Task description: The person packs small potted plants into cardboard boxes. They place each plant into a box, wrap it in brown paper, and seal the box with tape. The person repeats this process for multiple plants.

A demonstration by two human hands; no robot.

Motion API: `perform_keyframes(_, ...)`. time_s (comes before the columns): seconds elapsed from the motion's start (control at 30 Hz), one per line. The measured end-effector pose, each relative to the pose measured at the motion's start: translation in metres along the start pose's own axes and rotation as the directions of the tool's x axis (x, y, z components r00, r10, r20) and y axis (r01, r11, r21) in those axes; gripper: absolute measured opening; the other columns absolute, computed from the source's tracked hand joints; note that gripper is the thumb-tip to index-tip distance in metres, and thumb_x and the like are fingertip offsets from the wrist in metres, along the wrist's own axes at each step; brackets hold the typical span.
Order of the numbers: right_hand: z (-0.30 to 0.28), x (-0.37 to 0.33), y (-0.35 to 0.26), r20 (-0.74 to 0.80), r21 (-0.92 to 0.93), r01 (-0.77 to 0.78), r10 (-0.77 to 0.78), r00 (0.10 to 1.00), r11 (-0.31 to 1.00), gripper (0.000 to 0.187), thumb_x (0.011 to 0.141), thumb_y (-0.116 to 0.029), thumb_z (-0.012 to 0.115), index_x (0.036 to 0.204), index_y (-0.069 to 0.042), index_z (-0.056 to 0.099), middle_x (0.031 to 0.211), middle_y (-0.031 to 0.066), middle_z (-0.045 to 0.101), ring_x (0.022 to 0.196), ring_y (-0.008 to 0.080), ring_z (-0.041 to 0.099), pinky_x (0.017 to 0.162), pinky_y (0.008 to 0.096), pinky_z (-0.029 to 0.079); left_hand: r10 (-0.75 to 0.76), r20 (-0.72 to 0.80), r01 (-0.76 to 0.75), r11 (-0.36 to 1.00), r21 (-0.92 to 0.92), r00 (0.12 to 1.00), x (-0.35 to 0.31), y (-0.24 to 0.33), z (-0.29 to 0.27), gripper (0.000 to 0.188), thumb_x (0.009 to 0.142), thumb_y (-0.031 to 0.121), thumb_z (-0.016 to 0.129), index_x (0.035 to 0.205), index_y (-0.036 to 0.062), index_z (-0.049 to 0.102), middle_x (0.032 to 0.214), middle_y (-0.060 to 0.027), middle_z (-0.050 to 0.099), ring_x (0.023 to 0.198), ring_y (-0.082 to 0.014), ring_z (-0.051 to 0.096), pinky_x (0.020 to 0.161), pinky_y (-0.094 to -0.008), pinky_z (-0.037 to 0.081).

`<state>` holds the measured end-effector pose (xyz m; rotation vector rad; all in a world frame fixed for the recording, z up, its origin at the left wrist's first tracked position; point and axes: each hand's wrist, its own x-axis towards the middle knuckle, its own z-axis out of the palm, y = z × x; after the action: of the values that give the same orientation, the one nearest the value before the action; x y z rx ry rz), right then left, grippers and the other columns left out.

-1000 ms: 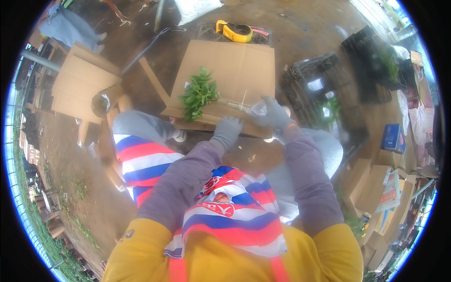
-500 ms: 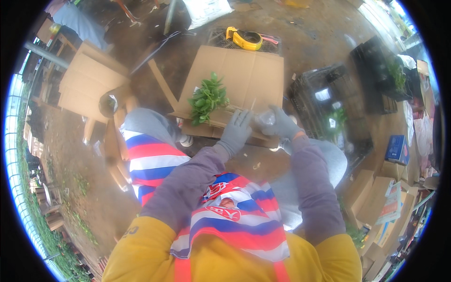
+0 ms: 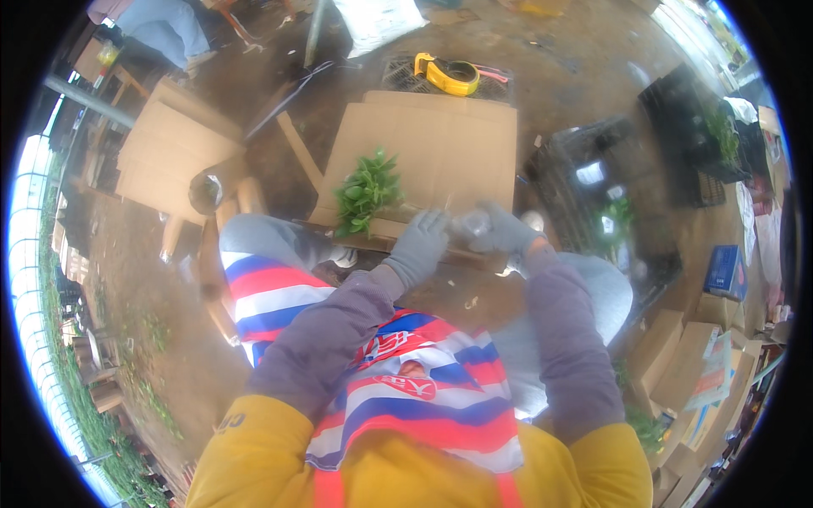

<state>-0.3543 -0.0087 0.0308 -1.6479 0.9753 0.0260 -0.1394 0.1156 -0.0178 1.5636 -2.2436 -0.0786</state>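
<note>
A bunch of green leafy stems (image 3: 368, 193) lies across the near left part of a flat cardboard sheet (image 3: 440, 140), its leaves to the left and its stems to the right. My left hand (image 3: 417, 250), in a grey glove, is closed round the stem end at the cardboard's near edge. To its right, my right hand (image 3: 506, 232), gloved in grey too, pinches a small clear plastic piece (image 3: 472, 224) that looks like a bag or a cup; blur hides its exact kind. The plastic is close to the stem ends, and I cannot tell whether they touch.
A yellow tape roll (image 3: 449, 74) rests on a black crate (image 3: 398, 74) beyond the cardboard. On the right stand a black crate (image 3: 559, 190) with greenery and another black crate (image 3: 677, 110). Folded cardboard (image 3: 178, 152) is at the left, a white sack (image 3: 381, 21) at the back.
The whole view has shifted slightly. The leafy bunch has moved a little toward me on the cardboard. My right hand still has the clear plastic beside my left hand.
</note>
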Motion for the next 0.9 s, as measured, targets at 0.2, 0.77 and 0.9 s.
perform_keyframes(0.2,-0.017,-0.005,-0.021,0.004,-0.122,0.065,-0.065,0.998,0.99,0.087,0.084,-0.029,0.078,0.153,0.001,0.034,0.148,0.025,0.048,0.137,0.0345,0.047,0.112,0.0382,0.039,0.003,0.227,-0.014,0.999,0.043,0.974,0.032,-0.01,-0.017,0.02,0.081,0.016,0.063,0.097,0.0056,0.07,0.119,-0.0151,0.066,0.117,-0.0291,0.06,0.103,-0.0427,0.044)
perform_keyframes(0.77,-0.01,0.001,-0.023,-0.122,-0.022,-0.218,0.213,0.969,0.976,0.087,0.08,-0.043,0.081,0.148,-0.002,0.046,0.136,0.02,0.059,0.098,0.0265,0.068,0.07,0.0311,0.057,0.018,0.358,0.014,0.996,-0.087,0.934,0.057,-0.023,-0.04,0.02,0.079,0.01,0.067,0.098,0.005,0.071,0.097,-0.0162,0.071,0.091,-0.0348,0.07,0.078,-0.045,0.057)
perform_keyframes(0.9,-0.012,-0.001,-0.012,-0.085,0.076,-0.171,0.177,0.981,0.982,0.078,0.083,-0.04,0.079,0.146,-0.004,0.05,0.13,0.0168,0.064,0.089,0.0244,0.068,0.067,0.0309,0.056,0.0,0.279,0.035,0.992,-0.12,0.96,0.053,-0.021,-0.037,0.018,0.079,0.01,0.066,0.095,0.0046,0.071,0.097,-0.0172,0.071,0.09,-0.0359,0.07,0.078,-0.0456,0.057)
